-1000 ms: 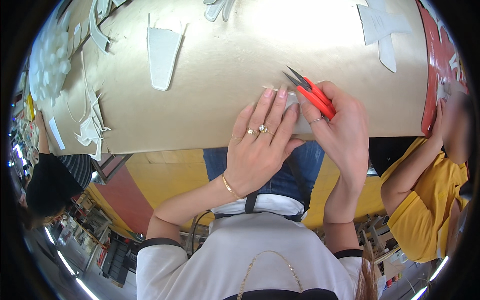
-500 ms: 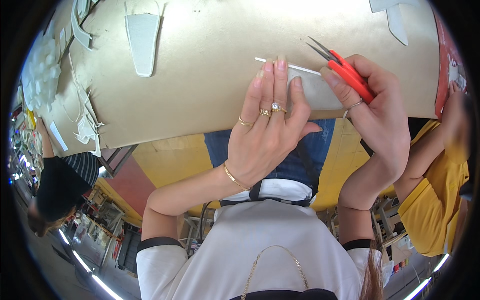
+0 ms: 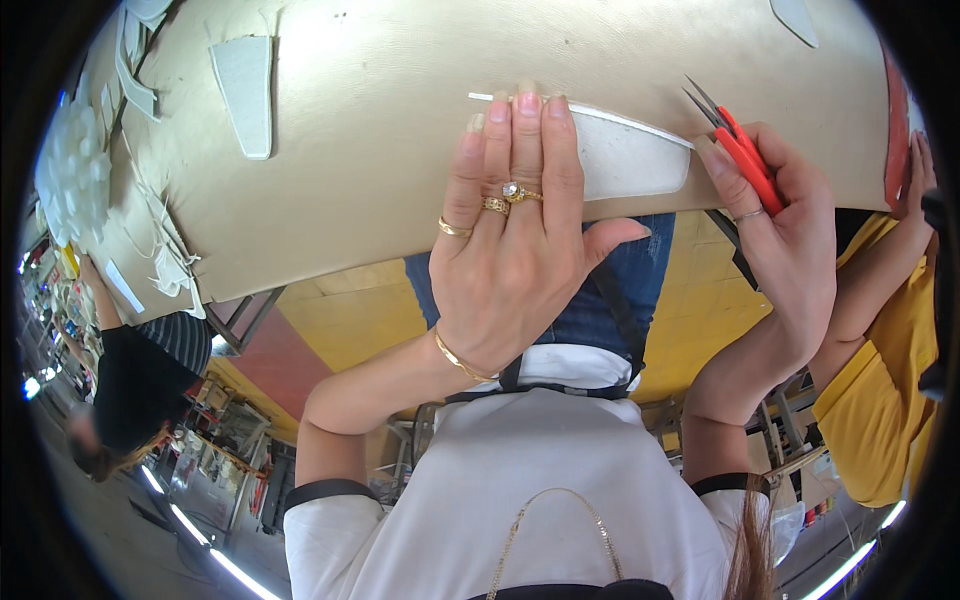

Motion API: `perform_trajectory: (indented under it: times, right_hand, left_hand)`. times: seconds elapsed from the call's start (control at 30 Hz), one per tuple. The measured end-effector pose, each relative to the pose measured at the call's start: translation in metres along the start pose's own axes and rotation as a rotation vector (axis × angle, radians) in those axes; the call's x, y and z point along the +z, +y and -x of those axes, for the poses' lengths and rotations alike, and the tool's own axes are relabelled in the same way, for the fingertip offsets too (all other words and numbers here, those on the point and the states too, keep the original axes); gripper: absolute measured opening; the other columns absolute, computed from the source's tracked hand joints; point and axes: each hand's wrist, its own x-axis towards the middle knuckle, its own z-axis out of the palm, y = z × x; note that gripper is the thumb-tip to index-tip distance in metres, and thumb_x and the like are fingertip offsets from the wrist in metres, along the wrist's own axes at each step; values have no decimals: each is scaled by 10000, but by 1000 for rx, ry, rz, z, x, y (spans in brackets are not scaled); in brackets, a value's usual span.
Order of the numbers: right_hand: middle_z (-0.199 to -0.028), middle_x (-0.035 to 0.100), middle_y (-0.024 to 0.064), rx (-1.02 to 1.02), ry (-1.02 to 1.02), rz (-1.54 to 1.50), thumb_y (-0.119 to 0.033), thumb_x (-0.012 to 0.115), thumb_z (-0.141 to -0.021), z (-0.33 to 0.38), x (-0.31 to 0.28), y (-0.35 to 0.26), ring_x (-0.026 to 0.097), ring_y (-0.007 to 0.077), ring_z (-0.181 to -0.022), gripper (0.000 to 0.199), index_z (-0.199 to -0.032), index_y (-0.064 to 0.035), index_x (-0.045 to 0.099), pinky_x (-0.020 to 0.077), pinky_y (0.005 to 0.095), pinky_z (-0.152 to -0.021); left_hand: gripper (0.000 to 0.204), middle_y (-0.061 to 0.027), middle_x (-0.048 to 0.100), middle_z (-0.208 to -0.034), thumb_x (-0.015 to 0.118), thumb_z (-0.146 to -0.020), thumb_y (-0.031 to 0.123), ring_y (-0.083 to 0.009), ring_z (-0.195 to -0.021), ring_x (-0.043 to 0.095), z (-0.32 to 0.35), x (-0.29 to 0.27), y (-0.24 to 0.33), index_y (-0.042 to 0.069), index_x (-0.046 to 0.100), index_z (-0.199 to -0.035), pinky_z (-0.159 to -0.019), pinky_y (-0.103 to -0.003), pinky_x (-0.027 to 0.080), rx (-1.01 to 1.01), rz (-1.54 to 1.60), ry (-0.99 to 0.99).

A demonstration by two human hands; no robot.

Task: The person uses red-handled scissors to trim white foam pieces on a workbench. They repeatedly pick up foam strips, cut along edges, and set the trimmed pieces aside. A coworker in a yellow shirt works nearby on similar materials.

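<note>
Over at the far left of the gold-toned table (image 3: 380, 170), a cloudy white bundle (image 3: 72, 170) sits near some curved pale strips (image 3: 135, 70), with a tangle of white scraps (image 3: 175, 268) closer to the edge; moving right, a loose tapered piece (image 3: 247, 97) lies by itself, narrower end toward the near side. Now the left hand (image 3: 515, 230), flat out, palm down, fingers straight and side by side, thumb swung out to the right: it grips nothing, just presses on the pale panel (image 3: 635, 155) and hides its left part. And that panel is the thing to watch! It lies by the table's near edge, long axis running left to right between the two hands, with a white edging strip (image 3: 645, 128) along its far side, sloping down toward the right corner. Left is the nearer hand, right on top of it; the right hand (image 3: 785, 205) is just off that corner, fingers curled round red-handled snips (image 3: 745, 155), slim blades a little apart and aimed up and left. Is its thumb touching the strip's end? Cannot tell from this angle. Out at the far right, a co-worker's hand (image 3: 922, 170) rests beside a red sheet (image 3: 893, 130).
</note>
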Motion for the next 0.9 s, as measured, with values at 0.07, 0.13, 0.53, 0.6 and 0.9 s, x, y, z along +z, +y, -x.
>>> perform_trajectory:
  times: [0.07, 0.13, 0.53, 0.6, 0.9]
  right_hand:
    - [-607, 422, 68, -25, 6, -1, -240, 711, -899, 0, 0, 0, 371, 138, -573, 270, -888, 17, 628, 356, 281, -536]
    - [-606, 424, 76, -31, 14, -12, -230, 710, -896, 1, 2, 0, 370, 141, -571, 260, -882, 16, 628, 357, 283, -534]
    - [-706, 460, -40, 11, -53, 36, -186, 703, -929, 2, -3, 2, 393, 56, -677, 216, -931, 16, 626, 331, 212, -605]
    - [-703, 457, -39, 14, -52, 39, -187, 703, -929, 2, -2, 2, 391, 57, -675, 217, -931, 16, 626, 328, 214, -602]
    - [-697, 492, -22, 13, -54, 49, -197, 702, -928, 2, -1, 2, 417, 63, -666, 226, -956, 19, 640, 357, 216, -604]
  left_hand:
    - [786, -171, 670, -1223, 293, -988, 632, -291, -1227, 596, 0, -1, 2, -29, 610, -1271, -1147, -409, 355, -5, -16, -9]
    - [775, -177, 664, -1234, 297, -987, 632, -293, -1226, 596, 0, -1, 3, -15, 613, -1273, -1152, -409, 347, 0, -55, -15]
    - [693, -294, 587, -1306, 354, -912, 689, -348, -1231, 590, 2, 6, 15, 221, 540, -1389, -1230, -471, 105, 25, -209, -21]
    - [710, -300, 580, -1312, 357, -895, 706, -348, -1242, 583, 3, 8, 18, 233, 536, -1392, -1230, -472, 88, 13, -227, -15]
    - [855, -317, 504, -1397, 517, -765, 740, -408, -1326, 494, 9, 12, 22, 277, 429, -1478, -1195, -567, -32, -34, -142, -50]
